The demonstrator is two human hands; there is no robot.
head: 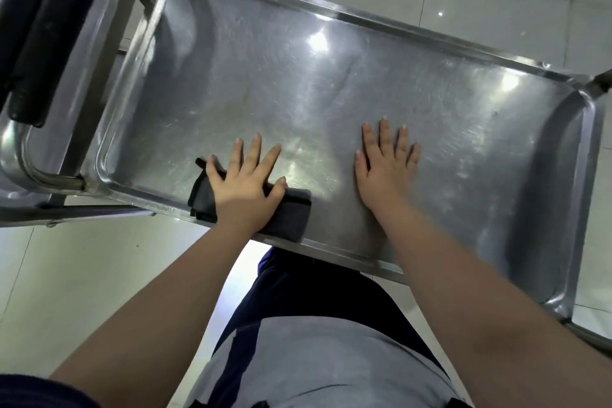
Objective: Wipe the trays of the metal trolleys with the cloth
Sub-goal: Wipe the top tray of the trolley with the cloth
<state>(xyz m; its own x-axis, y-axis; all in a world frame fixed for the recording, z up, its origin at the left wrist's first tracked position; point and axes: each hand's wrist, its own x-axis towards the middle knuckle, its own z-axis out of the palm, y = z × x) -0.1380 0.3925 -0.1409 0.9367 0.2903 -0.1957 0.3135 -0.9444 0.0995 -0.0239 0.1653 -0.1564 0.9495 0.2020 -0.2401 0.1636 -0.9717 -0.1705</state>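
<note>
As we looked down over the work, we counted two metal trolleys, one cloth and two bare hands. The nearer trolley's tray (331,69) filled most of the view, a scratched steel pan with a raised rim, set at a slant across pale floor tiles (82,275). The second trolley (39,156) stood just beside its left end, with a black-padded handle (43,26) crossing above it.

Our single cloth (288,212), dark and folded, lay on the tray's near edge, partly draped over the rim. Our left hand (245,189) pressed flat on top of it, fingers spread wide and reaching past the cloth onto the bare steel, thumb along the cloth's upper fold; it pinned the cloth rather than gripping it. Our right hand (384,172) lay palm-down on the tray itself, well apart from the cloth, fingers straight and close together, holding nothing. Both forearms were bare and stretched forward from the body.
</note>
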